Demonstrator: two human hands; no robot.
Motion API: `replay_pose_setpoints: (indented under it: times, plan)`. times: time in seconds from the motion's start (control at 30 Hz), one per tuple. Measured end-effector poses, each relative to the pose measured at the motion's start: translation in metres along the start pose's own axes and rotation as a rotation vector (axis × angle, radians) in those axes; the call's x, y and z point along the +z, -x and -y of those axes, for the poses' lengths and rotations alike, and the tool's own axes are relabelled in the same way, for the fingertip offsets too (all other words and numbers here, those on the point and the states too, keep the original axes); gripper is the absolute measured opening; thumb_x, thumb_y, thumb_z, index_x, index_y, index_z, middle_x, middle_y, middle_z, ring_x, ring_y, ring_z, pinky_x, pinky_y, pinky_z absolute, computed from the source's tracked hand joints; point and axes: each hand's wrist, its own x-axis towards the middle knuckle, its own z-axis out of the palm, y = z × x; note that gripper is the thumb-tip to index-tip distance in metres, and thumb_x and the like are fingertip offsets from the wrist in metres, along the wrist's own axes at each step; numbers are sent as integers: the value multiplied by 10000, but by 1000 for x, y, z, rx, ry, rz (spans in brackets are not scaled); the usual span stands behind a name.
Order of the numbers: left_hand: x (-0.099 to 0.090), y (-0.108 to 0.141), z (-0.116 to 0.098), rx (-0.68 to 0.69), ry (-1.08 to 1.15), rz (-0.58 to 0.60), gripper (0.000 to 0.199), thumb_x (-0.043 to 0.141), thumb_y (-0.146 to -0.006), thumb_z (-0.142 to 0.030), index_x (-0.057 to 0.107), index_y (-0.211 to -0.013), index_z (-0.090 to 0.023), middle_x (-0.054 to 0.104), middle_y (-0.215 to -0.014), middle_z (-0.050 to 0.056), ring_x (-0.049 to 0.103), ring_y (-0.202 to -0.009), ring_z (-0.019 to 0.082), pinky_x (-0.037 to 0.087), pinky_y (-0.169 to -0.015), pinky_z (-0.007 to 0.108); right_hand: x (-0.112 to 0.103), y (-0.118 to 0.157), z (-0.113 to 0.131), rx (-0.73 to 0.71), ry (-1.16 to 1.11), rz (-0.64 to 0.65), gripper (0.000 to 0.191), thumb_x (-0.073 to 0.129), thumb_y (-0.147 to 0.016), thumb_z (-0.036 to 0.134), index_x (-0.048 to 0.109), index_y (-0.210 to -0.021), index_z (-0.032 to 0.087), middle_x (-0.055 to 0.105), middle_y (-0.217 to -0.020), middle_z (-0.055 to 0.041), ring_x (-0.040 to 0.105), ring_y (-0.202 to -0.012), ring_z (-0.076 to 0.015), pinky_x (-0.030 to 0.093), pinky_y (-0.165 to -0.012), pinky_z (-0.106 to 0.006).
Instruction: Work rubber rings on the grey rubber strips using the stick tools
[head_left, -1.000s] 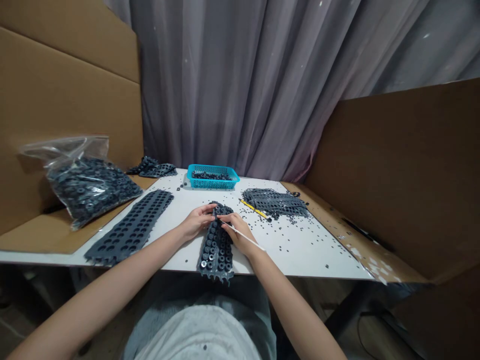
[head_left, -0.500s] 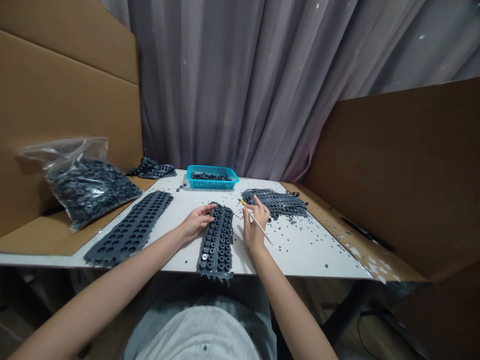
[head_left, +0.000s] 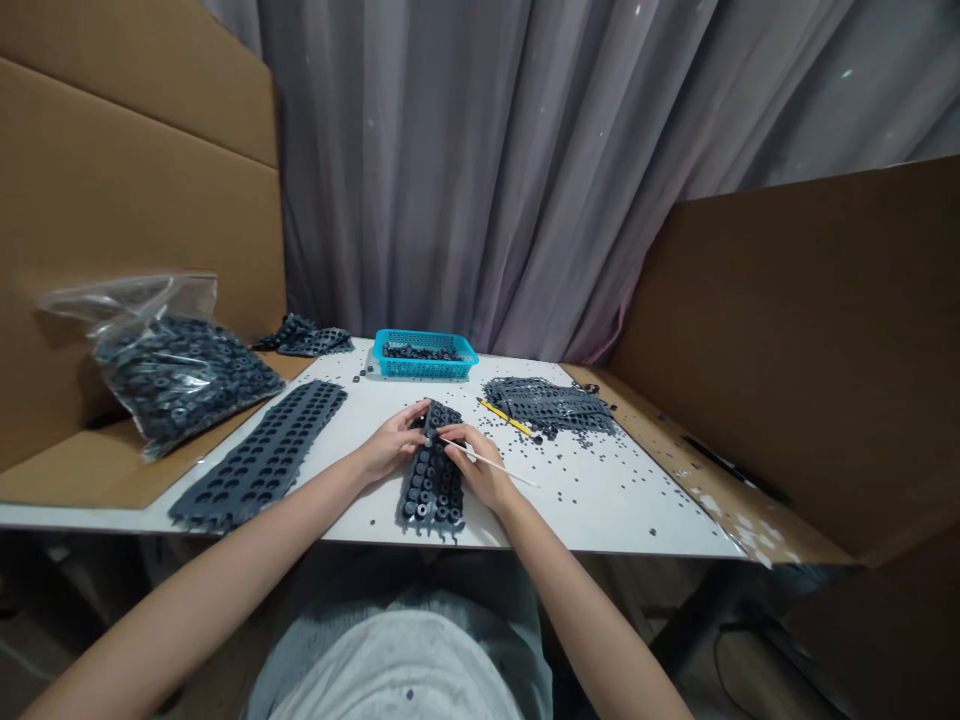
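Note:
A dark grey rubber sheet (head_left: pixel 433 490) with rows of round ring-like parts lies before me near the table's front edge. My left hand (head_left: pixel 394 442) grips its left side close to the far end, thumb and fingers closed on the edge. Over the sheet's upper right, my right hand (head_left: pixel 480 465) pinches a thin white stick (head_left: pixel 510 474), whose long end points right. The fingertips are at the round parts; what exactly they touch there is too small to tell. A yellow pen-like tool (head_left: pixel 508 416) lies on the table beyond my right hand.
Another grey sheet (head_left: pixel 262 455) with holes lies at left, near a clear bag (head_left: pixel 187 375) of small dark rings. A blue basket (head_left: pixel 426 370) of dark parts stands at the back. Right are stacked sheets (head_left: pixel 555 403) and scattered bits. Cardboard walls (head_left: pixel 787 350) flank the table.
My right hand has moved left from beside the yellow tool onto the sheet, bringing the white stick along and uncovering the tool. The sheet's near end has shifted slightly away from me.

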Motion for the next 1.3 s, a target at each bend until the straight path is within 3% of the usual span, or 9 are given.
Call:
replay_pose_setpoints:
  times: [0.2,0.6,0.93,1.17,1.3]
  plan:
    - [-1,-1,2,10,-12,-46,570,681,-612,-52,631,-1152,-228,395,-1449,64,555,-1087,219,461,-637,191,-2,1,4,-48,34,16,155,481,-931,332,580,-995,232,658,-1144,-80,601,-1072,-204,452,-913,-392]
    - [-2,-3,4,9,-11,-68,548,703,-622,-52,633,-1137,-228,407,-1441,70,532,-1143,231,475,-677,200,-3,2,4,-20,52,28,200,461,-940,358,585,-1032,231,664,-1149,-76,610,-1055,-206,475,-896,-395]
    - [-1,-2,4,-1,-13,-96,529,733,-611,-59,650,-1107,-223,431,-1417,80,537,-1134,228,482,-675,197,-3,0,2,-97,186,79,199,447,-946,313,585,-1046,209,657,-1126,-98,585,-1017,-211,495,-880,-403]
    - [0,-2,4,8,-2,-86,564,744,-593,-43,646,-1121,-216,447,-1399,93,569,-1078,211,477,-644,180,3,-3,-8,-145,222,27,175,434,-937,295,592,-969,229,666,-1054,-89,587,-1004,-224,501,-856,-417]
    - [0,-2,4,12,8,-70,570,729,-593,-35,644,-1123,-225,458,-1389,83,611,-961,177,480,-636,185,0,-3,-15,-76,249,-96,213,390,-953,318,575,-998,221,638,-1084,-110,557,-1020,-239,463,-889,-447]
